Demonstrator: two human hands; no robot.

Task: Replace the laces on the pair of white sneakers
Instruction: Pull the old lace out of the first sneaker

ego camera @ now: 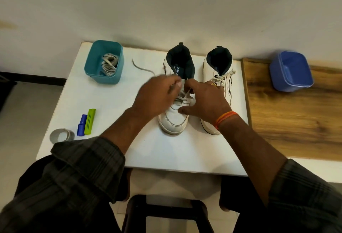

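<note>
Both your hands are on the left white leather high-top sneaker with the dark lining [174, 121], which stands toe toward you near the middle of the white rectangular tabletop [103, 99]. Your left hand [157, 97] has its fingers curled in over the eyelet area and looks to be pinching the off-white flat lace [183, 95] near the top of the tongue; motion blur hides the exact grip. A loose end of that lace trails off to the left across the table. Your right hand [205, 99] has fingertips bent in on the same lace at the tongue, thumb pressed on the vamp below the lacing. An orange thread band [224, 119] sits on that wrist.

The right white sneaker [216, 88] stands just beside it, parallel, laced and tied at the top.

Back left of the table: a teal square plastic tub [103, 62] holding a bundle of pale laces [109, 65]. Front left: a blue marker-like tool [81, 125] touching a lime-green plastic tool [90, 121], and near them a grey roll of tape [62, 135] at the table edge.

On the wooden surface [296, 121] at right: a blue square plastic tub [291, 70], well apart from the shoes.
</note>
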